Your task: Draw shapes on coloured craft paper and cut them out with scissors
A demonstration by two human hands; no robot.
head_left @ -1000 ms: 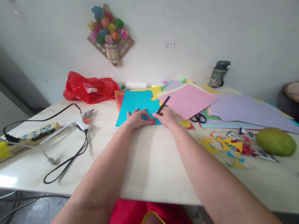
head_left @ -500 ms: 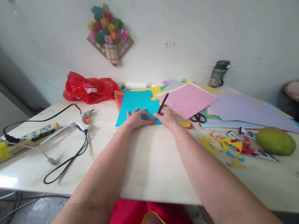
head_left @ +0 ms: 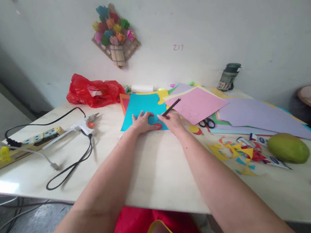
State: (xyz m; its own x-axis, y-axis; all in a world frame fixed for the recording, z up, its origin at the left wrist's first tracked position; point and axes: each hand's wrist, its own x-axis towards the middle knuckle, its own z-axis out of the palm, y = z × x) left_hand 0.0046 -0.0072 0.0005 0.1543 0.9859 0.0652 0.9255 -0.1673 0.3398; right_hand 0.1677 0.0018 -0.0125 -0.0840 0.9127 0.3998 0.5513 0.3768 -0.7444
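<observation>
My left hand [head_left: 142,121] lies with fingers spread on a turquoise paper sheet [head_left: 141,107], pressing a small red paper shape [head_left: 157,126] down onto it. My right hand [head_left: 172,119] is closed round a black pen [head_left: 171,106], whose tip meets the sheet beside the red shape. The pen leans up and to the right. Both forearms reach far across the white table [head_left: 151,169].
Pink [head_left: 197,102] and lilac [head_left: 257,116] sheets are stacked to the right, with black scissors [head_left: 207,123], paper scraps [head_left: 236,151], glue tubes and a green mango [head_left: 288,148]. Left: red plastic bag [head_left: 93,92], glue gun [head_left: 82,125], power strip [head_left: 12,148], cables.
The pen has tipped further to the right while its tip moved slightly along the red shape. My left hand stays pressed in place.
</observation>
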